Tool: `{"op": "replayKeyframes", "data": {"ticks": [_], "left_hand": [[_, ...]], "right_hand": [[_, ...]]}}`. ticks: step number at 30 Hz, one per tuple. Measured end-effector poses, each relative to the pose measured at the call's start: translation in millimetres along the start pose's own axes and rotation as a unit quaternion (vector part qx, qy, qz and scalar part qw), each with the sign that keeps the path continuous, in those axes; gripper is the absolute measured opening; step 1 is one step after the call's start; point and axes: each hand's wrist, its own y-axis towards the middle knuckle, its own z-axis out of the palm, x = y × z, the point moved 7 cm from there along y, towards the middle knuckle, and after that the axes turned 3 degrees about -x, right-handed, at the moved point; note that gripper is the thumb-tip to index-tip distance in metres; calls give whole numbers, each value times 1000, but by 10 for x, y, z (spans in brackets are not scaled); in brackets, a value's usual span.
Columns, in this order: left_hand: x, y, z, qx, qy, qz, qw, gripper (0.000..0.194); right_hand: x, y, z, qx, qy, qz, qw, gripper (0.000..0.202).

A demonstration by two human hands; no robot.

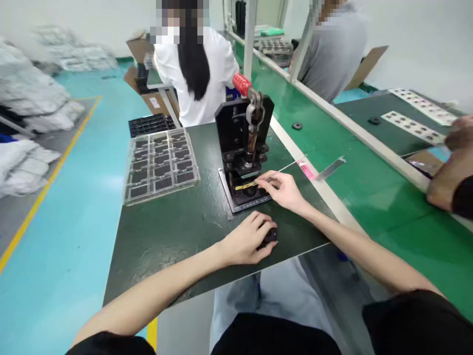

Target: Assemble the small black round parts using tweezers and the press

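Note:
My left hand (pixel 248 240) is closed round a small black part (pixel 270 235) on the dark green table, near its front edge. Pinched in my right hand (pixel 283 190) is a thin metal rod (pixel 291 164), its far end pointing up to the right. The fingertips of that hand are at the base of a black toggle press (pixel 247 133) with a red handle (pixel 242 84). A yellow strip (pixel 244 186) lies across the press base, just left of those fingertips.
Left of the press is a clear plastic tray (pixel 161 164) with dark parts, a black tray (pixel 148 125) behind it. Thin rods (pixel 330 168) and a black ring (pixel 297 126) lie to the right. Two people sit beyond; another person's hand (pixel 456 162) is at far right.

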Motion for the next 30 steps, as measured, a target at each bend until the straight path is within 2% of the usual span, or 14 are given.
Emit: {"op": "replayKeyframes", "data": {"ticks": [6, 11, 16, 22, 26, 30], "left_hand": [[-18, 10, 12, 10, -2, 2, 1000, 28], [-19, -23, 21, 10, 12, 3, 1000, 28], [-28, -32, 13, 9, 11, -4, 1000, 30], [86, -25, -42, -6, -88, -57, 994, 50], [207, -14, -63, 3, -179, -87, 980, 52], [257, -9, -88, 0, -194, -93, 977, 47]], "right_hand": [[25, -11, 42, 16, -74, -57, 995, 39], [28, -77, 76, -15, -111, -119, 986, 29], [62, -98, 87, -18, -137, -157, 978, 19], [92, -99, 64, -16, -148, -175, 973, 19], [82, -99, 59, -11, -155, -174, 972, 21], [95, -101, 64, -9, -164, -177, 970, 21]]}}
